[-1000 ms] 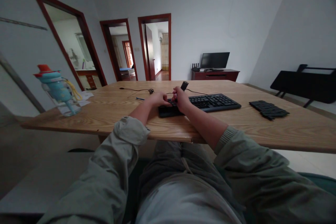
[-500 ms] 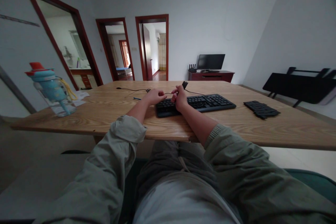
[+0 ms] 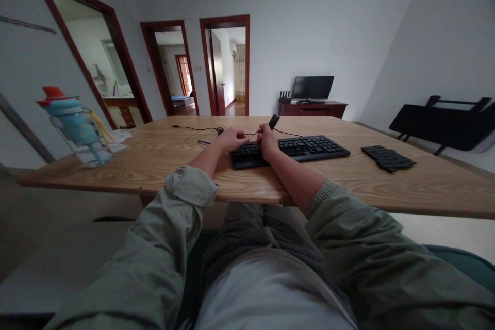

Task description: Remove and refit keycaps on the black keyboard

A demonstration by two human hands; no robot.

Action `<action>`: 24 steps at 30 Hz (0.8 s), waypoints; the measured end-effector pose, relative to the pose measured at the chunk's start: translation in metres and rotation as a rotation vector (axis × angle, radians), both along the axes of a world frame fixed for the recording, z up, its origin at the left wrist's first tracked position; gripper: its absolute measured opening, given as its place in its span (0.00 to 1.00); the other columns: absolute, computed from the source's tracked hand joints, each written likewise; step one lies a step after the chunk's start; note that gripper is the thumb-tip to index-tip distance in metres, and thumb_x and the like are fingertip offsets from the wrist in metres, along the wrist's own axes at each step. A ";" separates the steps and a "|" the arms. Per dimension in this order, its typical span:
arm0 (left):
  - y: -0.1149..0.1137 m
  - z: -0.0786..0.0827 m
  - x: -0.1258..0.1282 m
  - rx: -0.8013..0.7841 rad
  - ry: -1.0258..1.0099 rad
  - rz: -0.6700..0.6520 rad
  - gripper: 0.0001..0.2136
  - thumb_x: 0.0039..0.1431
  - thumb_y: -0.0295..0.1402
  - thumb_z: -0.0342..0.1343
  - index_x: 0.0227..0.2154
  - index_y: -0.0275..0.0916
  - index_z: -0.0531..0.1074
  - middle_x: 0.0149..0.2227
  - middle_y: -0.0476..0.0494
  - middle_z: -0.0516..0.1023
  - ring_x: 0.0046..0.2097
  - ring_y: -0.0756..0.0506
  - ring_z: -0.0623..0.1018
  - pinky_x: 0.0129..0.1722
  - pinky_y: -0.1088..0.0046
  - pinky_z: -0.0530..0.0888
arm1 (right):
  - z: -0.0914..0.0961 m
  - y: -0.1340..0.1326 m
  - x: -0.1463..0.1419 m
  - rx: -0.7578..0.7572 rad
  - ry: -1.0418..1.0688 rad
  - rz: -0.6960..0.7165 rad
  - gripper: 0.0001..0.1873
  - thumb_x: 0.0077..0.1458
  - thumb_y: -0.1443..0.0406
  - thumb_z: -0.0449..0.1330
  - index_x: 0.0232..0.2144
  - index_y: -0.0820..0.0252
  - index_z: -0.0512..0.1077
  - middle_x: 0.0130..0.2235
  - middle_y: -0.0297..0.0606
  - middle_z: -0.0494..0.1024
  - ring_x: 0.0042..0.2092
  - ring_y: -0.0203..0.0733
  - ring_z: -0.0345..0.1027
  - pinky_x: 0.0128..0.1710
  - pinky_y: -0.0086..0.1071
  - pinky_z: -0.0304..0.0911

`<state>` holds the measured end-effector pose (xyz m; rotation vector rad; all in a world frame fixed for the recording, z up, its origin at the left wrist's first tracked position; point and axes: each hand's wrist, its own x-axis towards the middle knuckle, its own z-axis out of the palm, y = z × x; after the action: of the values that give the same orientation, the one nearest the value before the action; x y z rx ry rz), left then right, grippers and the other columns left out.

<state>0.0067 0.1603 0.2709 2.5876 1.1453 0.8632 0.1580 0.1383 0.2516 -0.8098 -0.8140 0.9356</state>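
A black keyboard (image 3: 309, 147) lies on the wooden table under both my hands. My right hand (image 3: 268, 142) is closed above its left half, gripping a flat black strip (image 3: 274, 122) whose end sticks up past the fingers. Over the keyboard's left end, my left hand (image 3: 233, 139) is curled with thumb and fingers close together; what they pinch, if anything, is too small to make out. A thin black cable (image 3: 199, 128) runs behind the hands, with a small tangle next to my left hand. Near that wrist lies a blue pen-like stick (image 3: 203, 142).
A stack of flat black strips (image 3: 388, 158) lies right of the keyboard. At the table's left stands a blue bottle (image 3: 79, 126) with a red lid and yellow cord, next to some papers (image 3: 119, 140). The table's front edge (image 3: 247, 199) passes under my forearms.
The black strip now stands out a little further above my right hand. My left fingers have straightened slightly and lowered toward the keyboard. The whole view has shifted a little.
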 end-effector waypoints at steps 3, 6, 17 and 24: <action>0.000 -0.002 0.001 -0.079 0.017 -0.113 0.13 0.52 0.39 0.59 0.33 0.34 0.79 0.29 0.45 0.80 0.31 0.47 0.74 0.30 0.74 0.67 | -0.001 0.000 0.000 -0.003 -0.017 0.033 0.11 0.51 0.64 0.53 0.18 0.57 0.62 0.13 0.25 0.57 0.14 0.31 0.51 0.15 0.27 0.51; -0.002 -0.003 0.003 -0.145 0.102 -0.229 0.11 0.51 0.37 0.59 0.34 0.35 0.79 0.29 0.47 0.79 0.31 0.48 0.74 0.31 0.74 0.67 | -0.003 -0.003 -0.001 0.016 -0.068 0.100 0.11 0.50 0.65 0.54 0.17 0.57 0.61 0.13 0.25 0.57 0.14 0.31 0.51 0.15 0.27 0.50; -0.007 -0.004 0.007 -0.102 0.088 -0.133 0.11 0.46 0.39 0.61 0.22 0.38 0.68 0.21 0.53 0.68 0.25 0.50 0.66 0.26 0.73 0.60 | -0.003 -0.004 -0.001 0.065 -0.143 0.288 0.17 0.52 0.57 0.54 0.16 0.57 0.60 0.12 0.25 0.55 0.13 0.29 0.46 0.13 0.26 0.46; 0.003 -0.002 -0.001 -0.045 -0.003 -0.045 0.07 0.51 0.34 0.52 0.23 0.37 0.70 0.23 0.50 0.70 0.28 0.48 0.68 0.28 0.72 0.62 | -0.005 0.002 -0.004 0.062 -0.114 0.272 0.20 0.51 0.52 0.55 0.16 0.57 0.60 0.11 0.24 0.53 0.12 0.28 0.44 0.13 0.26 0.45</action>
<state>0.0058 0.1633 0.2686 2.5650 1.0887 0.8218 0.1542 0.1406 0.2467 -0.7136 -1.0666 1.1053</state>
